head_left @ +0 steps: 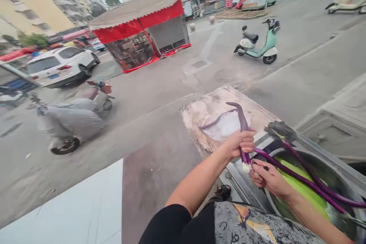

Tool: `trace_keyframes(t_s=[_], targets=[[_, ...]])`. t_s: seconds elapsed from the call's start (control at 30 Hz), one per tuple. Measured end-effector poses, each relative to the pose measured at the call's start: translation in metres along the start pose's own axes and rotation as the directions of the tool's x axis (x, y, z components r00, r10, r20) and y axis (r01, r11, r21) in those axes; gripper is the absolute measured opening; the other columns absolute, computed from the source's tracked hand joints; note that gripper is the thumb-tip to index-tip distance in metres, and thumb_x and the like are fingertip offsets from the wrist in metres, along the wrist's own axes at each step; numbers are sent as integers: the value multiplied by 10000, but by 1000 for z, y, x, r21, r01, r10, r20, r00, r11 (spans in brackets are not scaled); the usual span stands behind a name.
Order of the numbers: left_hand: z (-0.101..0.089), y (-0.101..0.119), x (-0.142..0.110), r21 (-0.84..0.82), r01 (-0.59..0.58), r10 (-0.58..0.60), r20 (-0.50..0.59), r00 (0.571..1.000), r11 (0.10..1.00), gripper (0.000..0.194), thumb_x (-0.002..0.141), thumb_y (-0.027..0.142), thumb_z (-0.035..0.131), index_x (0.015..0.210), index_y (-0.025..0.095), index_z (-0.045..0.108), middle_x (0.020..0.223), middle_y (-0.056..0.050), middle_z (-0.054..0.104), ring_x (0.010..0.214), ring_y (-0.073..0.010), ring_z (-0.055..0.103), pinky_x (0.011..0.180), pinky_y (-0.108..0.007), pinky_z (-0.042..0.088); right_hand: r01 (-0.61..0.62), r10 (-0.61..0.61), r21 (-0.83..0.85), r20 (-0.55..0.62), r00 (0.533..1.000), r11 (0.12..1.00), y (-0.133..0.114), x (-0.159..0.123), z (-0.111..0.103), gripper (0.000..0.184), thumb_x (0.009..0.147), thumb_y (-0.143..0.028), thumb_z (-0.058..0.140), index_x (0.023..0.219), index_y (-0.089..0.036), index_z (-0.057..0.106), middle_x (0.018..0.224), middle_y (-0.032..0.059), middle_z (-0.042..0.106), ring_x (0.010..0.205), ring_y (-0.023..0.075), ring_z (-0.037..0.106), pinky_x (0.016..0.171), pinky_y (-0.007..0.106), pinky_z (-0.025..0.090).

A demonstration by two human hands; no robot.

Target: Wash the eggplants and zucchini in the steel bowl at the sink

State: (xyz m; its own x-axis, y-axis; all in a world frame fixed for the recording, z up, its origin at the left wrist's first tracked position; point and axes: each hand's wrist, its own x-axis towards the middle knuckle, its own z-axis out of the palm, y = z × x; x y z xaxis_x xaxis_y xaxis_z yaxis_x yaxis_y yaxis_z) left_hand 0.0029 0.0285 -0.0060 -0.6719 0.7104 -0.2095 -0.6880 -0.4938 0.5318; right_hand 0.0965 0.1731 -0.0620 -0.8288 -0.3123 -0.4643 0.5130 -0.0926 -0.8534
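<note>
My left hand (pixel 242 144) is wrapped around a long, thin purple eggplant (pixel 242 116), whose curved tip points away from me. Its near end is pale and cut. Close against that end, my right hand (pixel 270 178) is closed in a pinch on something small and dark that I cannot make out. On a whitish plastic bag (pixel 225 126) beyond my left hand lies a thin, curved purple strip. More long eggplants (pixel 300 172) rest across the metal basin (pixel 270 198) to the right, above something bright green (pixel 304 190).
The basin sits in a steel counter (pixel 246 187), with a dark grey rag (pixel 281 131) at its far edge. A worn board (pixel 197 116) adjoins it. Scooters, one mint green (pixel 259 44), a white car (pixel 61 65) and a red-trimmed tent (pixel 140 30) stand beyond.
</note>
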Motion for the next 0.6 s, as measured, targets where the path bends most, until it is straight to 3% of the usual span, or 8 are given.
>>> trace_keyframes(t_s=[0.1, 0.17, 0.2, 0.27, 0.33, 0.4, 0.5, 0.6], targets=[[-6, -8, 6, 191, 168, -207, 206, 956, 967, 269, 809, 284, 715, 1012, 193, 564, 495, 152, 201, 369, -35, 87, 351, -154, 122, 23, -13, 172, -58, 998, 985, 16, -27, -20, 529, 698, -642, 766, 721, -217, 452, 530, -117, 280, 437, 25, 152, 414, 205, 126], [-20, -7, 6, 480, 172, -280, 163, 946, 860, 366, 821, 398, 710, 1099, 208, 567, 499, 145, 240, 369, -46, 139, 366, -168, 152, 4, 29, 172, -193, 981, 985, 31, -36, -34, 501, 722, -625, 736, 734, -216, 447, 541, -120, 288, 427, 18, 132, 400, 196, 97], [-29, -5, 7, 648, 130, -250, 96, 963, 751, 385, 823, 428, 707, 1113, 211, 575, 511, 131, 287, 379, -56, 206, 384, -180, 199, -26, 64, 137, -284, 957, 990, 41, -40, -41, 471, 740, -599, 723, 740, -215, 449, 543, -120, 298, 421, 17, 134, 394, 190, 94], [-49, 2, 12, 923, 17, -19, -10, 1000, 385, 328, 816, 396, 708, 1062, 201, 611, 600, 73, 457, 476, -92, 405, 466, -215, 329, -110, 128, 67, -444, 887, 992, 64, -49, -56, 402, 777, -542, 689, 750, -213, 459, 538, -118, 320, 408, 19, 150, 382, 183, 102], [-72, 11, 22, 1000, 6, 235, -6, 972, 0, 240, 825, 333, 676, 1015, 194, 630, 757, 0, 605, 680, -159, 566, 617, -260, 430, -135, 130, 32, -556, 821, 990, 86, -60, -67, 352, 798, -492, 670, 749, -214, 461, 542, -115, 337, 399, 26, 188, 370, 182, 144], [-91, 20, 35, 977, 63, 316, 4, 949, -203, 224, 850, 334, 632, 1024, 195, 632, 800, -32, 648, 790, -216, 623, 702, -297, 453, -108, 85, 2, -629, 773, 994, 105, -70, -74, 334, 794, -459, 682, 742, -216, 458, 550, -110, 362, 397, 36, 252, 370, 189, 208], [-101, 19, 58, 981, 10, 276, 45, 960, -195, 248, 896, 437, 562, 954, 203, 622, 706, -15, 625, 727, -213, 631, 661, -292, 454, -84, 13, -60, -732, 681, 995, 123, -81, -83, 262, 805, -388, 679, 761, -206, 495, 570, -96, 414, 410, 52, 353, 405, 200, 291], [-78, -20, 78, 996, -76, 230, 62, 971, 53, 336, 923, 544, 505, 885, 217, 574, 576, 34, 537, 537, -157, 542, 531, -255, 409, -138, -5, -93, -844, 537, 986, 127, -87, -94, 100, 852, -277, 594, 848, -181, 566, 618, -69, 497, 429, 71, 418, 451, 220, 341]])
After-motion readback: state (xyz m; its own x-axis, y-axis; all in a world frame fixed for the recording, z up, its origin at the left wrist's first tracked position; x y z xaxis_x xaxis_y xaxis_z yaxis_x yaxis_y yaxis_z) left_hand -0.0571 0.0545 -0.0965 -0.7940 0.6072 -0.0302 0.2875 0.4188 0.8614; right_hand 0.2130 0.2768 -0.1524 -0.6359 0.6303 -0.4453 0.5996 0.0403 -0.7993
